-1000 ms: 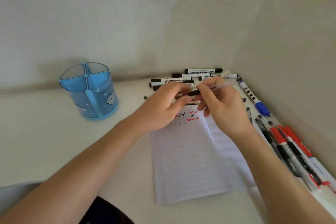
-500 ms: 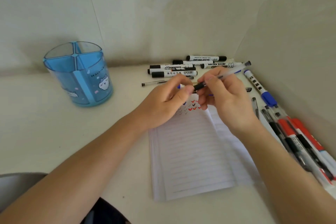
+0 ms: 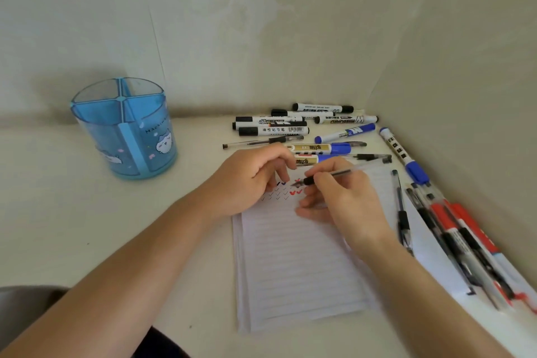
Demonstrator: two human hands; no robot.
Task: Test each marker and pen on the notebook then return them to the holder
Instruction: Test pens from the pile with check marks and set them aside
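Observation:
My right hand (image 3: pixel 345 206) grips a clear black-ink pen (image 3: pixel 340 173) with its bare tip down on the top of the lined notebook (image 3: pixel 299 264), next to rows of small red, blue and black check marks (image 3: pixel 286 193). My left hand (image 3: pixel 250 180) rests on the notebook's top left corner with its fingers curled in; the pen's cap is hidden inside them. The blue four-part holder (image 3: pixel 125 131) stands empty at the left, well apart from both hands.
Black-capped white markers (image 3: pixel 273 131) and blue markers (image 3: pixel 345 134) lie behind the notebook by the wall. Along the right wall lie a long blue marker (image 3: pixel 404 154), a black pen (image 3: pixel 402 212) and several red and black pens (image 3: pixel 453 235).
The hands were joined on the pen, the left pinching its end. They have come apart, and the right hand has brought the uncapped tip down onto the page.

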